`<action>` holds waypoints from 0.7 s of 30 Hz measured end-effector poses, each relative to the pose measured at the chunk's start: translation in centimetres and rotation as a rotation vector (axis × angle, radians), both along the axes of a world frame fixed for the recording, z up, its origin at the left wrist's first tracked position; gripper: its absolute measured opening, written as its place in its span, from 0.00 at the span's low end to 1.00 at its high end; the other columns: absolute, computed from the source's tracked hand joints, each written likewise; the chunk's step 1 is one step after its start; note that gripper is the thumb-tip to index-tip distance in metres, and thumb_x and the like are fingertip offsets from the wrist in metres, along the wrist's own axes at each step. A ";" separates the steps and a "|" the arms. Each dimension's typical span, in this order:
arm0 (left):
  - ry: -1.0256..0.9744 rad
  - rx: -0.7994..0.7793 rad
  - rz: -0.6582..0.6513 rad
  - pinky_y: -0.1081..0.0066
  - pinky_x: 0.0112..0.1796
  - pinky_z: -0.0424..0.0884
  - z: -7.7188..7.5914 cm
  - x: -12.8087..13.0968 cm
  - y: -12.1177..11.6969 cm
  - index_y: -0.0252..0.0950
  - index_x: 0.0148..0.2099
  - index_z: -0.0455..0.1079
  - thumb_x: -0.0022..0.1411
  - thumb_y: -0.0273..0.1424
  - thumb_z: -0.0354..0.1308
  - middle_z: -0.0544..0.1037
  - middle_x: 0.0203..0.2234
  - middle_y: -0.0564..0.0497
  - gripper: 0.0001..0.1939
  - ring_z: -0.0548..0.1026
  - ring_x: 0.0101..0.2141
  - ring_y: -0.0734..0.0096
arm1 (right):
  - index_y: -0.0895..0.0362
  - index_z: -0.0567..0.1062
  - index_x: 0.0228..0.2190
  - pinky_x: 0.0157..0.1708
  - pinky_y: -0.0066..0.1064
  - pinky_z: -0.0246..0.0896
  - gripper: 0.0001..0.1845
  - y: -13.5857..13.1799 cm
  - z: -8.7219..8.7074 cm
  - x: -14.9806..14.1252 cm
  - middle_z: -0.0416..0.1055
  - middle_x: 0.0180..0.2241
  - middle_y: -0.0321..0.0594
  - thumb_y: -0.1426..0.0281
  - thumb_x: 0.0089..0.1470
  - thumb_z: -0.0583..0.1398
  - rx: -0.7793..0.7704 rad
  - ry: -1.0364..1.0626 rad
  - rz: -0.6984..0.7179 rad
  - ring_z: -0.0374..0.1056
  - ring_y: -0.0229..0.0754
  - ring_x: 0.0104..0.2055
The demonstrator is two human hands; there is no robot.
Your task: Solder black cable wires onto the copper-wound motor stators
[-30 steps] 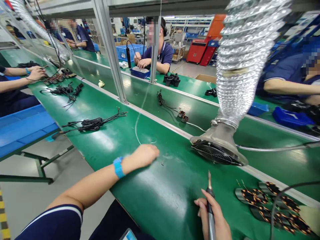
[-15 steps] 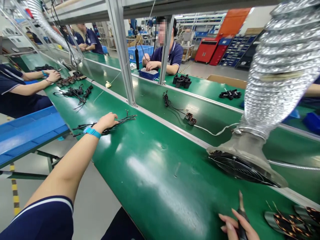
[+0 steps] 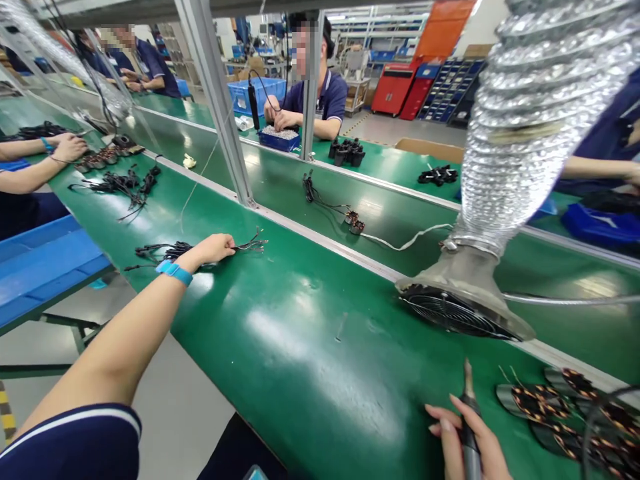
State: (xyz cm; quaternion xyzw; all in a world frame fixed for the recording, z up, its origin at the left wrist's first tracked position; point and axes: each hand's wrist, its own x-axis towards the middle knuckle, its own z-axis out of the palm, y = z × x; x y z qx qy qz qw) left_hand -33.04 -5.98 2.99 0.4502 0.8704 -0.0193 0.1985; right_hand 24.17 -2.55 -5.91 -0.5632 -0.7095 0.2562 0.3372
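Fingers [image 3: 447, 433] of the right hand [image 3: 463, 437] curl shut around a slim soldering iron [image 3: 470, 437], just beside flat copper-wound coils [image 3: 535, 403] on the glossy green conveyor belt [image 3: 300, 333]. The left hand [image 3: 210, 249], arm stretched out, lies over a bundle of black cables [image 3: 160, 251]; whether it grips them cannot be told.
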 end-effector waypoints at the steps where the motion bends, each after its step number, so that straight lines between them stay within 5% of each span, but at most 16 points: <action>1: -0.016 0.002 -0.044 0.64 0.44 0.73 0.0 1.1 -0.5 0.33 0.48 0.71 0.66 0.33 0.56 0.77 0.42 0.47 0.11 0.75 0.41 0.66 | 0.55 0.69 0.52 0.39 0.39 0.70 0.25 -0.2 0.1 -0.2 0.79 0.37 0.43 0.53 0.59 0.56 0.006 0.020 0.006 0.75 0.44 0.30; 9: -0.245 -0.074 -0.563 0.72 0.35 0.65 -0.2 15.9 -3.4 0.39 0.37 0.68 0.63 0.32 0.50 0.77 0.32 0.51 0.06 0.74 0.33 0.68 | 0.55 0.69 0.50 0.29 0.31 0.73 0.15 -1.0 1.7 -0.6 0.78 0.33 0.40 0.67 0.62 0.56 0.144 0.110 0.071 0.73 0.36 0.25; 16: -0.218 -0.151 -1.050 0.67 0.36 0.70 -1.8 29.8 -3.0 0.37 0.40 0.68 0.65 0.27 0.47 0.78 0.36 0.45 0.08 0.78 0.36 0.61 | 0.53 0.67 0.51 0.31 0.31 0.71 0.15 -0.6 1.7 1.3 0.78 0.34 0.37 0.67 0.62 0.56 0.168 0.253 -0.074 0.72 0.35 0.27; 21: -0.160 -0.049 -1.224 0.64 0.33 0.72 -1.4 34.8 -1.7 0.34 0.48 0.68 0.66 0.28 0.47 0.76 0.42 0.42 0.11 0.78 0.34 0.60 | 0.53 0.68 0.50 0.31 0.31 0.71 0.16 -0.4 1.9 2.4 0.76 0.33 0.35 0.65 0.61 0.57 0.181 0.349 -0.192 0.71 0.34 0.26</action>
